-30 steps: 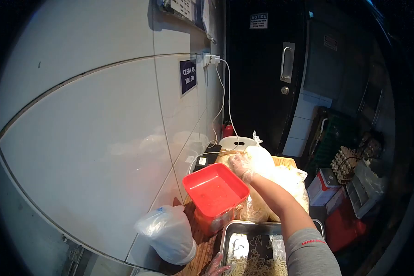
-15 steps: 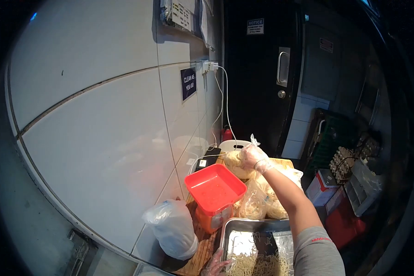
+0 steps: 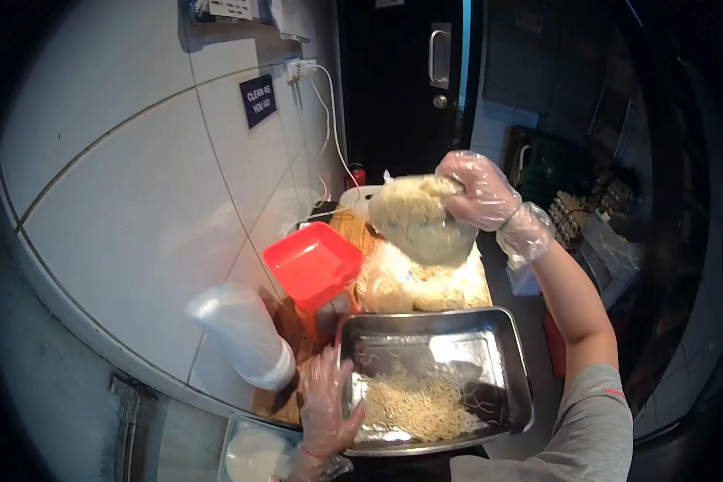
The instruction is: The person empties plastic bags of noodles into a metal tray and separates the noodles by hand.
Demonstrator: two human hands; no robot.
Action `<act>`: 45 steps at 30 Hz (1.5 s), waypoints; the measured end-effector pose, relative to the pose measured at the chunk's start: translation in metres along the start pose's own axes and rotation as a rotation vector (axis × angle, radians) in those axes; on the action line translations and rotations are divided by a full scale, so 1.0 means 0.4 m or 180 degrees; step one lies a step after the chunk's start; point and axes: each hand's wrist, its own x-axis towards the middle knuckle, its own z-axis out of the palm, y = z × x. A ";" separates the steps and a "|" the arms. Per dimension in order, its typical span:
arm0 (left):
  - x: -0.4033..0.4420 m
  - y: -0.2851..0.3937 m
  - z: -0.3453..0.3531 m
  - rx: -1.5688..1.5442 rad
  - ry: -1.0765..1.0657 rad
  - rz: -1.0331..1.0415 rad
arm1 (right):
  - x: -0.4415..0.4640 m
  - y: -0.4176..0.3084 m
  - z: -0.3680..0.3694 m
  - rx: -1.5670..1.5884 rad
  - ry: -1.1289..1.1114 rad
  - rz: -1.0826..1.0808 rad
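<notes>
Right hand (image 3: 484,191) holds bag (image 3: 420,222); contents (pale) blurred.

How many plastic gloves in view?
2. One on the right hand, gripping the filled bag above the other bags; one on the left hand, beside the metal tray's left end. More could be hidden in the dark background.
</notes>
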 end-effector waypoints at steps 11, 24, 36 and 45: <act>0.117 0.087 0.197 -0.0183 -0.1106 0.1121 | -0.483 0.119 0.432 0.2314 -0.2249 0.1460; 0.296 0.116 0.212 0.0510 -0.2184 0.0323 | -0.735 -0.005 0.292 0.0585 -0.1156 0.0698; 0.125 -0.012 0.254 -0.0364 -0.2782 -0.1216 | -0.738 0.035 0.330 0.1231 -0.1137 0.1183; 0.188 0.058 0.227 -0.2346 -0.1663 -0.0352 | -0.725 0.055 0.237 0.1385 -0.1195 0.1513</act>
